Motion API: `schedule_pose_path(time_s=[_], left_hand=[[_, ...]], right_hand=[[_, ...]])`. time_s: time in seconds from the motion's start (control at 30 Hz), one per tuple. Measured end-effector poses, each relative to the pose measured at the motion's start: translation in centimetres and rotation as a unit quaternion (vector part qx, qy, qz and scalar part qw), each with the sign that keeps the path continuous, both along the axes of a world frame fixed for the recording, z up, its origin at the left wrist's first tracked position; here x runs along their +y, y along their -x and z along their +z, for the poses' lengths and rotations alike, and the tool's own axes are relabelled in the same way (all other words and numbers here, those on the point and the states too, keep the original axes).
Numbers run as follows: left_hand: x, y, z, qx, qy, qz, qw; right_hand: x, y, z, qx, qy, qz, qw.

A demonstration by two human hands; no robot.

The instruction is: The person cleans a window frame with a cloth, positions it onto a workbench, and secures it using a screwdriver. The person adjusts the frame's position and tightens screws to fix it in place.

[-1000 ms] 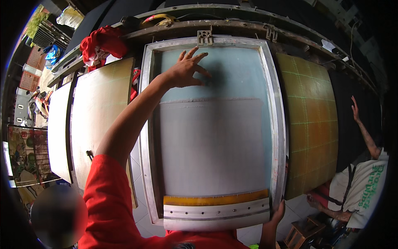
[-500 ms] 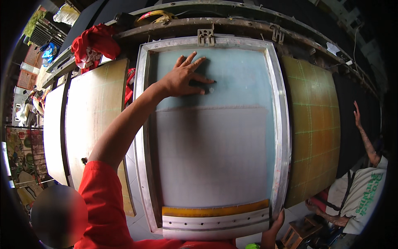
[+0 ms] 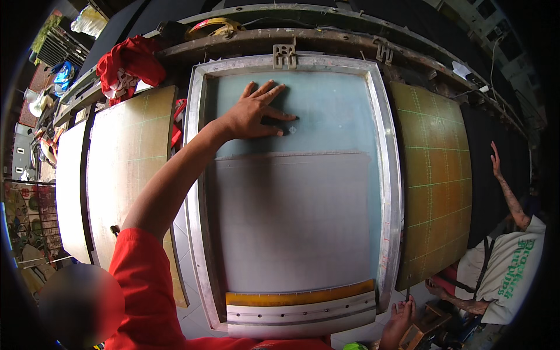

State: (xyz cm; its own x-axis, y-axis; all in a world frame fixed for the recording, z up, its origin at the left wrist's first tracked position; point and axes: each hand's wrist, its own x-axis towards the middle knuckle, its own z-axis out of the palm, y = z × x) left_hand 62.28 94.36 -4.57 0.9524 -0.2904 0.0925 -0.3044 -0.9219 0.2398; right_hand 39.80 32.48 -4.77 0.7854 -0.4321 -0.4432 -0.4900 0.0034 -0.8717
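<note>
A silk-screen frame (image 3: 392,192) with pale metal sides lies in front of me, its mesh (image 3: 297,216) light blue at the far end and greyish nearer. My left hand (image 3: 259,115) rests flat on the blue part, fingers spread, holding nothing. Across the frame's near end lies a wide squeegee (image 3: 300,315) with an amber blade and a white holder with a row of screws. Just outside the near right corner, my right hand (image 3: 401,315) has its fingers curled at a thin dark rod below the neighbouring board; whether it grips the rod is unclear.
Gridded boards stand on both sides, one on the right (image 3: 434,186) and one on the left (image 3: 131,151). Red cloth (image 3: 131,65) lies on the far rail, and a metal clip (image 3: 284,56) sits at the frame's far edge. Another person (image 3: 507,274) works at the right.
My right hand has left the frame's near right corner and moved slightly right, toward the neighbouring board. My left hand stays spread on the mesh. The view has shifted slightly.
</note>
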Motion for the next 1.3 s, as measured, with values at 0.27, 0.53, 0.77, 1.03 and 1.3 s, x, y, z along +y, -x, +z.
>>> schedule_pose_path(time_s=[0.27, 0.53, 0.77, 1.03, 1.3], left_hand=[[0.2, 0.4, 0.1, -0.002, 0.008, -0.003, 1.000], [-0.3, -0.4, 0.0, -0.013, 0.018, -0.012, 1.000], [0.4, 0.3, 0.0, -0.016, 0.007, -0.003, 1.000], [0.4, 0.0, -0.9, -0.054, 0.029, -0.041, 0.997], [5.1, -0.9, 1.4, -0.186, 0.286, 0.184, 0.922]], right_hand=[[3.2, -2.3, 1.2, -0.023, -0.003, -0.054, 0.998], [11.4, -14.8, 6.9, -0.234, 0.274, 0.226, 0.905], [35.4, -30.4, 5.0, -0.459, 0.232, 0.381, 0.768], [44.3, -32.7, 2.7, -0.402, 0.197, 0.344, 0.826], [31.1, -22.8, 9.5, -0.198, -0.073, 0.341, 0.916]])
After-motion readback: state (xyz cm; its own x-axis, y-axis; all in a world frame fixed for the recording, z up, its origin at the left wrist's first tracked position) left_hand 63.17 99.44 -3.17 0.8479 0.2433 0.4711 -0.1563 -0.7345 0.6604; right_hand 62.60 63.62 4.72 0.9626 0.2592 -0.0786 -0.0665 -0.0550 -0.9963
